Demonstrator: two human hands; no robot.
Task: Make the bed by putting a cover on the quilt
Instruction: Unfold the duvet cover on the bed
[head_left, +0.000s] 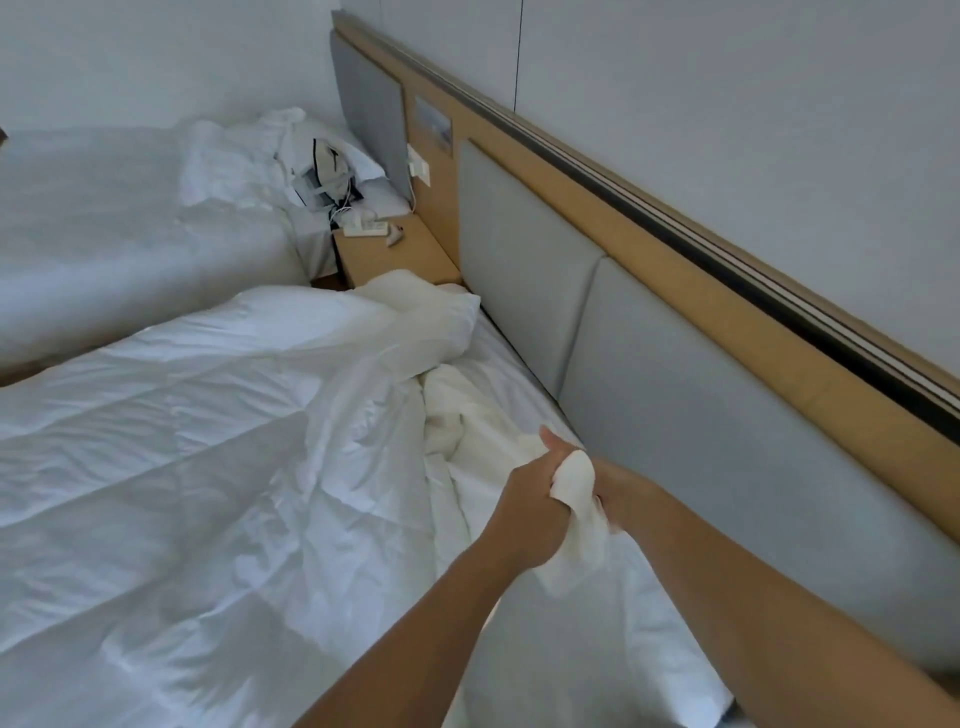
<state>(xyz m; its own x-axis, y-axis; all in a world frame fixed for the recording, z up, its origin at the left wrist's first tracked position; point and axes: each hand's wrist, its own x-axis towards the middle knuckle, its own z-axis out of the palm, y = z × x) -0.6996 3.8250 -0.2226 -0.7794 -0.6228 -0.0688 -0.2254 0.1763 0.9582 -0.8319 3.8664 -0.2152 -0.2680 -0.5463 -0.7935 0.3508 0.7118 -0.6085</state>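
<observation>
Head view, near bed at lower left and centre of the frame. The left hand and right hand met at lower centre right, both fingers curled tight around one bunched corner of the cream quilt, which hung down between the two fists. The rest of the quilt trailed up and left from the hands, lying on the mattress beside the grey padded headboard. The white cover lay rumpled over most of the near bed, touching the quilt along its right edge. At upper centre a wooden bedside desk stood between the two beds, carrying a white power strip. A second bed occupied the upper left.
</observation>
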